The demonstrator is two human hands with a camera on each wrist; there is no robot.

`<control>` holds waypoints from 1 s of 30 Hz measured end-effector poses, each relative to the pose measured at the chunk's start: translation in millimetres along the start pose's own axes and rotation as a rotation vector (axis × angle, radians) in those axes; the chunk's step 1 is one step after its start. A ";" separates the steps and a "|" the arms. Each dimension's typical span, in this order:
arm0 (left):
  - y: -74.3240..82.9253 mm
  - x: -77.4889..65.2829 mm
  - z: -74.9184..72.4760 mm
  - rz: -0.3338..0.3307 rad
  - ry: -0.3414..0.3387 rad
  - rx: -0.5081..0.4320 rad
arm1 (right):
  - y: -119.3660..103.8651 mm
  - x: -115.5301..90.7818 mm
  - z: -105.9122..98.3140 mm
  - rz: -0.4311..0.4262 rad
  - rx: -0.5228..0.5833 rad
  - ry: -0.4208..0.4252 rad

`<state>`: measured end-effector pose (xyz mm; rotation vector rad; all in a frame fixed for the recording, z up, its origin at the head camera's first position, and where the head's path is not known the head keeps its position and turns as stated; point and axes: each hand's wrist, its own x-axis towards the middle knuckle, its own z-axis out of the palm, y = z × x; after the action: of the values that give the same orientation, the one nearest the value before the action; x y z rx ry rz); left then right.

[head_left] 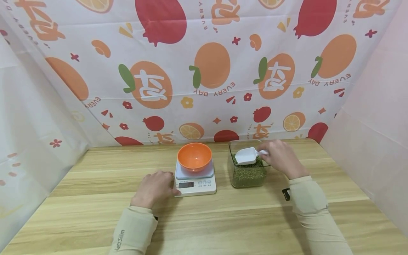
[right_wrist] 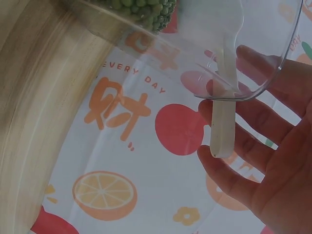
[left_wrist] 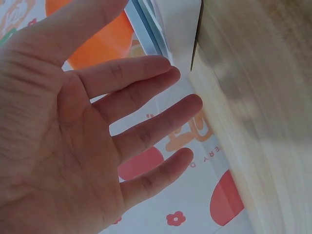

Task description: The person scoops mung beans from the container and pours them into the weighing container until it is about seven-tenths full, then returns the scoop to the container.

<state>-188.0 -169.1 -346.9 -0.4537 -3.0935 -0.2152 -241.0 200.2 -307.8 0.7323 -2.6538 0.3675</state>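
In the head view, an orange bowl [head_left: 194, 155] sits on a white digital kitchen scale [head_left: 198, 192]. At the scale's left edge lies my left hand [head_left: 154, 188], its thumb near the front corner. The left wrist view shows that hand's fingers [left_wrist: 146, 135] extended and spread, holding nothing. My right hand [head_left: 282, 158] grips the handle of a white scoop [head_left: 246, 156] over the rim of a clear container [head_left: 230, 159]. Green mung beans [head_left: 249, 177] fill its lower part. The scoop handle [right_wrist: 223, 129] lies against several curled fingers in the right wrist view; the scoop's contents cannot be made out.
The wooden table [head_left: 229, 223] carries the scale and the container side by side, with a narrow gap between them. A fruit-printed curtain [head_left: 204, 113] stands close behind both. Pale sheets enclose the left and right sides.
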 end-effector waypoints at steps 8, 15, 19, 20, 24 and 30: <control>1.7 1.7 0.7 0.014 -0.005 -0.014 | 2.9 -0.1 5.2 0.001 -0.017 0.001; 0.2 3.1 2.7 0.008 0.003 -0.018 | 3.6 0.0 7.0 -0.016 -0.032 0.029; -1.3 3.0 2.9 0.019 0.013 -0.018 | 2.2 -0.2 6.9 -0.018 -0.032 0.051; -1.9 2.9 3.0 0.022 0.017 -0.020 | 1.9 -0.5 7.2 -0.015 -0.027 0.059; -4.8 1.7 3.3 0.029 0.025 -0.018 | 0.4 -4.4 11.2 0.007 0.004 0.083; -6.2 0.9 4.1 0.046 0.014 -0.030 | -0.7 -9.4 15.3 0.042 0.037 0.112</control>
<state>-190.6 -174.2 -351.8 -0.5210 -3.0659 -0.2631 -237.2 198.5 -325.3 0.6482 -2.5667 0.4561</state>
